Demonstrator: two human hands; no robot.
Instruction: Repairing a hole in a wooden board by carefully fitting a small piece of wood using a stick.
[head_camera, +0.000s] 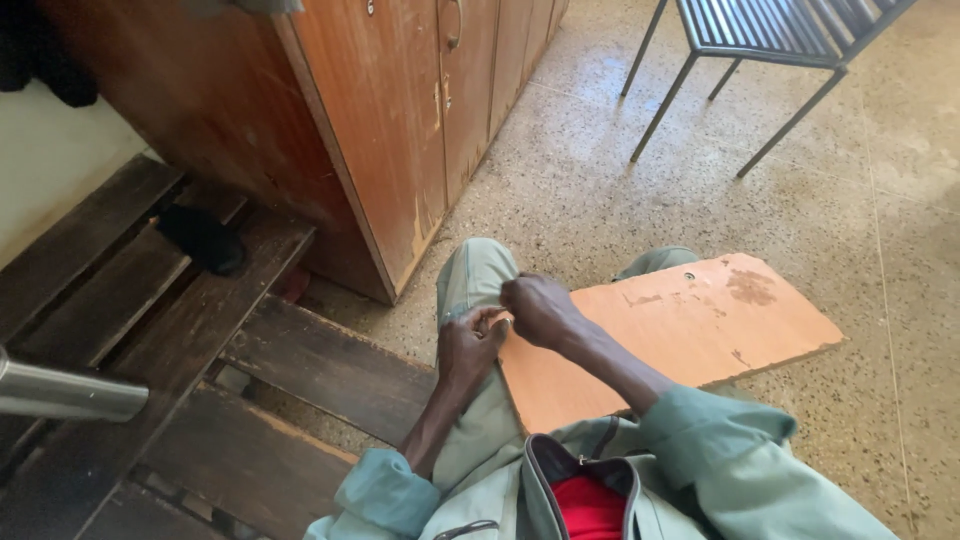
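Fingers of left hand (470, 345) and right hand (538, 308) curled shut, tips pinched together over something too small to identify, above near-left corner of brown board (680, 330) resting on lap, right of wooden cabinet (380, 130).

A speckled terrazzo floor (620, 170) lies in bright daylight. A brown wooden cabinet (400, 120) stands at the upper left beside a dark slatted wooden bench (150, 330). A metal-framed chair (760, 50) stands at the upper right.
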